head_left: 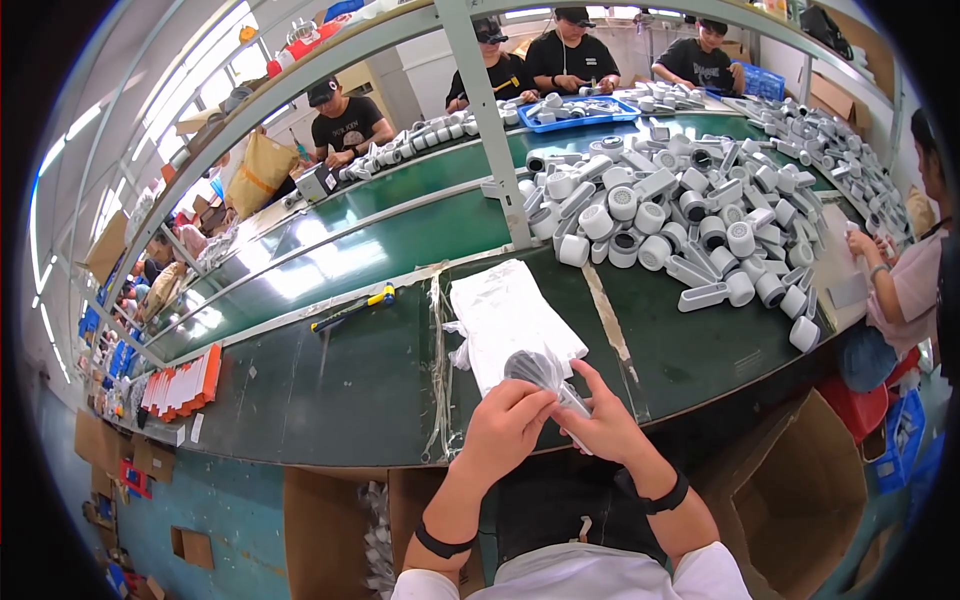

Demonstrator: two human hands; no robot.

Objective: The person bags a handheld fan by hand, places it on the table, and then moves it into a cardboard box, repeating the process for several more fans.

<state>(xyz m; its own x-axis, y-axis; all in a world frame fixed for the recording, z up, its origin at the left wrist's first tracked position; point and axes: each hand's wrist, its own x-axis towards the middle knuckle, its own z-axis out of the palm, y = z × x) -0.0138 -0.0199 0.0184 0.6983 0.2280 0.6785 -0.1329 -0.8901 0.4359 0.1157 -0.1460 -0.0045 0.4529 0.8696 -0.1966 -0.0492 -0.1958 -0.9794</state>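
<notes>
Between my two hands is a small handheld fan [571, 398] with a grey-white handle and a round head, just above the near edge of the dark green bench. My right hand [608, 418] is closed round the handle, thumb along its side. The fingers of my left hand [508, 422] pinch together at the fan's near side, by the lower part of the head. A grey, ribbed round face [527, 368] shows at the top; whether it is wrapped in clear film I cannot tell. Just beyond lies a stack of white plastic bags [512, 305], partly covered by the fan.
A large heap of white and grey fans [690, 205] spreads over the right side. A yellow-and-black hammer [352, 308] lies left, past it orange-and-white cards [183, 385]. A metal post [487, 130] rises ahead. Cardboard boxes [325, 525] stand below the edge. Several people work across and right.
</notes>
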